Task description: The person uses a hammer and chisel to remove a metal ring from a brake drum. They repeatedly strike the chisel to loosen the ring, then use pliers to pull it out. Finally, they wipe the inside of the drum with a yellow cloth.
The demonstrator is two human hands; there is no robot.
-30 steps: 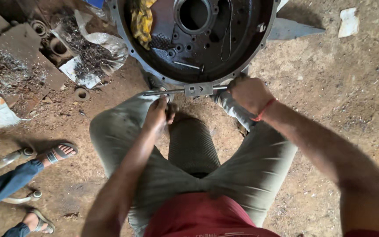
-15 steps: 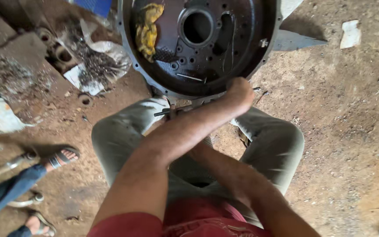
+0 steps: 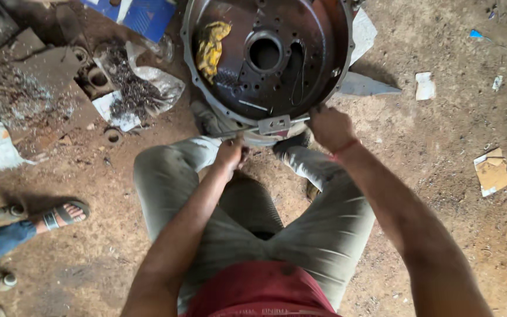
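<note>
- While the person squats on the dirt floor, the head view looks straight down on a round dark metal bell housing (image 3: pixel 300 88) lying open side up just past the knees, a yellow rag (image 3: pixel 213 44) inside it left of the centre hole.
- The right hand (image 3: pixel 331 126) is closed over the housing's near rim, beside a small grey metal bracket (image 3: pixel 274 124) at the flange; whether the fingers pinch anything beyond the rim cannot be told.
- The left hand (image 3: pixel 230 155) is curled shut at the left end of a thin metal rod (image 3: pixel 247 130) that runs along the rim toward the bracket; the hold looks tight, though the fingertips are hidden.
- Half a second ago the left arm crossed over the right and reached up to the rim; now the arms lie uncrossed, the left hand drawn back toward the left knee.
- A heap of metal shavings (image 3: pixel 130 88) lies on pale sheeting left of the housing.
- Another person's sandalled foot (image 3: pixel 60 214) stands at the left edge, well apart from the hands.
</note>
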